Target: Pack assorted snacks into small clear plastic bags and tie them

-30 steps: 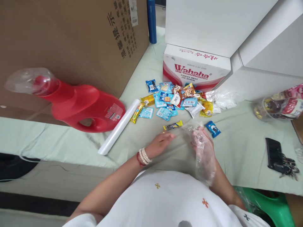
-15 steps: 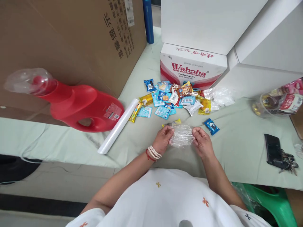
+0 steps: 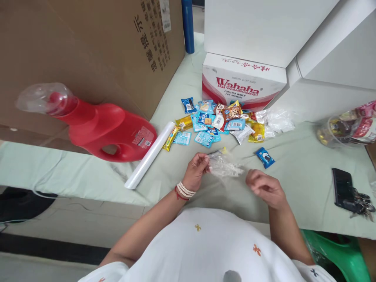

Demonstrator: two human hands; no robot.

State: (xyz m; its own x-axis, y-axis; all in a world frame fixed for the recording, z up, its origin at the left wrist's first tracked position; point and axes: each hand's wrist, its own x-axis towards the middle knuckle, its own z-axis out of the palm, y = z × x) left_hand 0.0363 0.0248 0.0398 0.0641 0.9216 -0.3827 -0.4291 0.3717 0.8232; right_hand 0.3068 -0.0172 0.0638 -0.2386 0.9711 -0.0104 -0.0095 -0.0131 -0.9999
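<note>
My left hand [image 3: 197,169], with a bead bracelet on the wrist, is pinched on the edge of a clear plastic bag [image 3: 226,167] that lies crumpled on the pale green cloth [image 3: 296,176]. My right hand [image 3: 263,188] hovers just right of the bag, fingers loosely curled, holding nothing. A pile of small snack packets [image 3: 219,123] lies just beyond the bag. A yellow snack bar [image 3: 221,151] peeks out behind the bag, and a single blue packet [image 3: 264,157] lies to the right.
A red detergent jug [image 3: 96,127] lies on its side at left beside a white plastic roll [image 3: 149,155]. A large cardboard box [image 3: 88,51], a Wahaha carton [image 3: 242,84] and white boxes stand behind. A phone with keys [image 3: 342,188] and a snack jar [image 3: 346,129] are at right.
The bag came off my right hand and both hands held it stretched; now my right hand has let go and drawn back toward me, while my left still grips the bag.
</note>
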